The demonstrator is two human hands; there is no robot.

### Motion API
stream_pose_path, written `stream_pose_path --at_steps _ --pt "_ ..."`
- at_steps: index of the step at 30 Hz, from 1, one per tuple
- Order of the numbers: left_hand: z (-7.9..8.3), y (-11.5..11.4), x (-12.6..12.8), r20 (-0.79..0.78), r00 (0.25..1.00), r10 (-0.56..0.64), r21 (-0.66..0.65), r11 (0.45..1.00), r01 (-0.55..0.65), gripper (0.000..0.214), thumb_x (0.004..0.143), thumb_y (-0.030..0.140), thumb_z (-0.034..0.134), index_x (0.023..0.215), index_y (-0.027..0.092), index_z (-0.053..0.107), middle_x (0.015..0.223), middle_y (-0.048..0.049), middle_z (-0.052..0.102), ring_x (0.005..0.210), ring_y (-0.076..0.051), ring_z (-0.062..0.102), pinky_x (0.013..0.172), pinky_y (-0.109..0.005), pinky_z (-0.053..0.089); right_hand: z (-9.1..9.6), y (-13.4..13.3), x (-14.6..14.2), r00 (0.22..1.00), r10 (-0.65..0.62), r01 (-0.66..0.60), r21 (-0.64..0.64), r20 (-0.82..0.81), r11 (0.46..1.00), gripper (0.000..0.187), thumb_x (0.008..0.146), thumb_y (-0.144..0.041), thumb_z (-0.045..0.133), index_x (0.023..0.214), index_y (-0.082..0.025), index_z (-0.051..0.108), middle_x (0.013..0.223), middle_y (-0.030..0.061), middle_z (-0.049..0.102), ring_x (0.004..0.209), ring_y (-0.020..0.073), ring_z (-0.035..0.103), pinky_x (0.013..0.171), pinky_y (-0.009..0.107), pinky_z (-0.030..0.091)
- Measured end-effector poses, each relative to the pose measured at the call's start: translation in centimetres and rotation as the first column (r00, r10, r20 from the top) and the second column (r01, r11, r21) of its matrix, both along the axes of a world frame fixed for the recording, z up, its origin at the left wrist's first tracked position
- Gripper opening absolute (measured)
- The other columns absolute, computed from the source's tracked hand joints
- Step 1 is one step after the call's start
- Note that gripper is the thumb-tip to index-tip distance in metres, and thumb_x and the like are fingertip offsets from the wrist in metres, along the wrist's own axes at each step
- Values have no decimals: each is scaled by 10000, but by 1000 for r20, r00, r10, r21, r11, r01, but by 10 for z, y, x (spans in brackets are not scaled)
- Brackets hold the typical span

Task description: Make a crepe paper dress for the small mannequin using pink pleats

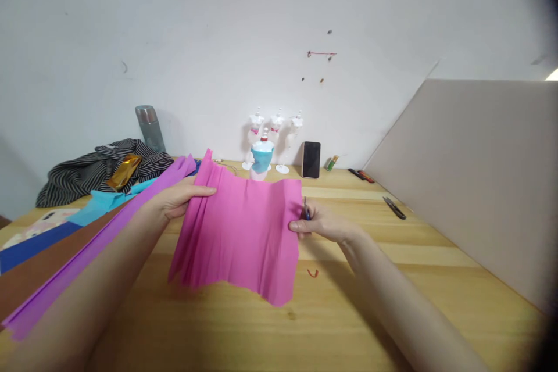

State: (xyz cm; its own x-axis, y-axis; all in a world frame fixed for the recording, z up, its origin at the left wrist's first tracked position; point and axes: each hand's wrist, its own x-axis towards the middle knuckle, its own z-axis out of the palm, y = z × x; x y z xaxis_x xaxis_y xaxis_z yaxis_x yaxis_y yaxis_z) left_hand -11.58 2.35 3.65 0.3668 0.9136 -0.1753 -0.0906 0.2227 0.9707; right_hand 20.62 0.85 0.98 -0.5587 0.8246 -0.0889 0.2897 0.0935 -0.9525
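A sheet of pink crepe paper (244,226) is stretched out above the table in front of me, gathered in folds toward its left end. My left hand (185,195) grips that folded end, thumb lying across the front. At the opposite edge, my right hand (311,222) pinches the paper between thumb and fingers. A small dark blue and metal tool (307,209), which looks like scissors, also sits in the right hand, mostly hidden by the fingers. Just beyond the paper stands a mini dress form (262,157) wrapped in light blue.
More white dress forms (282,168) stand by the wall, beside a phone (311,160) and a small green-labelled bottle (332,163). Black-handled snips (394,208) lie right. Purple (100,241) and brown crepe paper (52,267), striped cloth (82,171) and a flask (149,128) occupy the left. A red scrap (313,273) lies nearer me.
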Motion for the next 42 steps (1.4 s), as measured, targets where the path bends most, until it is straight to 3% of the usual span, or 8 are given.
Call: stream_pose_path --at_steps 10,16,21,26,28,31,37,42 --pt "-63 30 8 -76 997 -14 -90 996 7 604 570 317 845 1106 161 616 967 -77 719 979 -286 663 901 -396 496 -38 17 -14 981 -173 187 -174 91 967 321 650 -348 751 639 -183 476 421 -63 488 364 53 428 355 155 292" --pt "-67 26 7 -120 980 -160 -108 983 147 768 639 357 801 1334 282 482 1042 -31 714 1015 -288 664 884 -408 515 -49 10 -32 985 -173 161 -325 -7 932 284 705 -309 725 643 -186 477 425 -21 577 340 56 466 341 143 333" --pt "-73 31 5 -284 943 -175 8 983 185 698 671 420 758 1291 195 531 1204 -85 664 1159 -281 592 978 -378 465 -50 2 -40 979 -146 70 -438 -144 896 256 698 -283 712 865 -132 591 764 93 733 536 141 668 405 187 444" --pt "-74 35 0 -506 856 -103 175 960 219 668 714 439 684 1303 172 518 1259 -85 632 1182 -290 568 985 -365 447 -66 19 -34 980 -198 198 -26 12 980 96 753 -162 611 825 -130 665 619 29 662 485 118 583 443 207 415" --pt "-71 33 2 -610 790 -66 219 944 247 689 722 429 652 1338 168 486 1261 -78 629 1177 -296 566 979 -369 448 -75 27 -31 961 -261 224 301 89 927 115 759 -117 588 810 -152 686 648 29 658 616 157 625 582 258 491" --pt "-66 31 4 -720 693 -25 284 901 328 803 721 371 621 1453 200 339 1365 -67 555 1250 -290 505 1035 -377 397 -81 30 -29 960 -205 47 615 189 787 301 724 -22 554 912 -181 726 1030 93 671 965 213 636 866 354 493" --pt "-64 38 9 -790 613 0 312 860 403 907 698 321 607 1511 218 221 1446 -60 477 1303 -282 456 1053 -343 376 -80 23 -28 937 -29 -234 689 348 685 553 637 62 520 1080 -203 718 1141 118 606 1026 219 615 848 337 501" --pt "-67 32 19 -821 565 78 350 851 391 846 745 473 587 1491 227 274 1457 -78 461 1295 -288 467 1030 -343 387 -82 30 -27 977 -109 -60 721 185 690 463 743 -6 525 1113 -217 709 1119 115 646 1042 220 624 894 380 490"
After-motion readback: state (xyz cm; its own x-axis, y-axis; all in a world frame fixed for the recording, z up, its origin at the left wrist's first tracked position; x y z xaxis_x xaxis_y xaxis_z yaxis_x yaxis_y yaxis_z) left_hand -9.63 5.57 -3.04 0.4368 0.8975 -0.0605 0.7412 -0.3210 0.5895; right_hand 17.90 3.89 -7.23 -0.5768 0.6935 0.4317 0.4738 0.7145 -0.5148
